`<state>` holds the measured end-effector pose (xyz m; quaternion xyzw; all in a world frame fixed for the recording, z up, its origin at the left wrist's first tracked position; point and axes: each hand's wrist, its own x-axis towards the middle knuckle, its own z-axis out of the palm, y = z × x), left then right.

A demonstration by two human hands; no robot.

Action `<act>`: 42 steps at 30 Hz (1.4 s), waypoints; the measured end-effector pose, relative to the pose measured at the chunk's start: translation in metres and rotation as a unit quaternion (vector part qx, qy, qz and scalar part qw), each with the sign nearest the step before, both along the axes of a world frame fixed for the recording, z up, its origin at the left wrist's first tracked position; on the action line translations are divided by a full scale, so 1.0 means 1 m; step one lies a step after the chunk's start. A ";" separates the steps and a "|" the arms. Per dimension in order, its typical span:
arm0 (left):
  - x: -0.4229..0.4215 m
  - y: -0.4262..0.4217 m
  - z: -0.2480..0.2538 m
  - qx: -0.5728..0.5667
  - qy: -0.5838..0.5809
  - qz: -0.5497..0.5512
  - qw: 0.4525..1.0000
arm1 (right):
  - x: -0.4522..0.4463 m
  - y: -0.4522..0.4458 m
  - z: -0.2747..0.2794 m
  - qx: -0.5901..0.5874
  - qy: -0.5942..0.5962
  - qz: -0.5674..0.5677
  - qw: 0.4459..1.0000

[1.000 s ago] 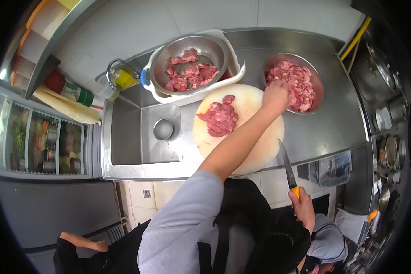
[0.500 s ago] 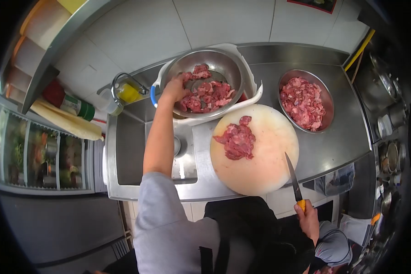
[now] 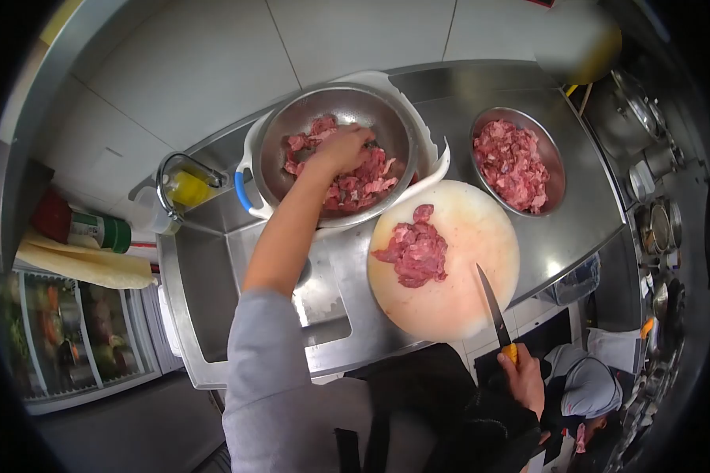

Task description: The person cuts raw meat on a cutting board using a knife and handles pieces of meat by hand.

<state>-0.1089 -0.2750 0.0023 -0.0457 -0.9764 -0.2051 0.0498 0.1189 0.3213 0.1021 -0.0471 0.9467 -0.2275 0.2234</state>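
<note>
My left hand [image 3: 344, 148] is inside a large steel bowl [image 3: 406, 130], its fingers curled down on pieces of raw red meat [image 3: 371, 183]; the fingertips are partly hidden. My right hand [image 3: 525, 380] grips a knife by its yellow handle [image 3: 510, 352]. The dark blade [image 3: 491, 303] points up and left, its tip over the right part of a round white cutting board [image 3: 473, 236]. A pile of raw meat pieces [image 3: 414, 251] lies on the board's left side, apart from the knife.
An oval steel bowl [image 3: 514, 167] of cut meat stands on the counter at right. The large bowl rests in a white tub with a blue-marked handle [image 3: 244, 189]. Left of the board is a sink [image 3: 213, 276] with a tap [image 3: 162, 180]. Another person [image 3: 588, 378] is at lower right.
My left hand has moved rightward across the large bowl, from its left edge to over the middle of the meat. The knife stays in my right hand. The camera view has turned slightly.
</note>
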 end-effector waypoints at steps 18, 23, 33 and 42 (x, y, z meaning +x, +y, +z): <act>-0.007 -0.006 -0.046 -0.141 0.066 -0.110 0.982 | 0.020 0.002 0.002 -0.032 -0.001 -0.050 0.998; -0.018 0.005 -0.039 -0.136 -0.162 -0.037 0.977 | 0.026 0.011 -0.009 -0.044 0.009 -0.038 0.998; 0.001 -0.005 0.028 0.484 -0.112 0.114 0.860 | 0.035 0.033 -0.029 -0.068 0.004 -0.076 0.995; 0.024 0.005 0.045 0.551 -0.017 0.128 0.824 | 0.010 0.021 -0.029 -0.080 0.011 -0.023 0.996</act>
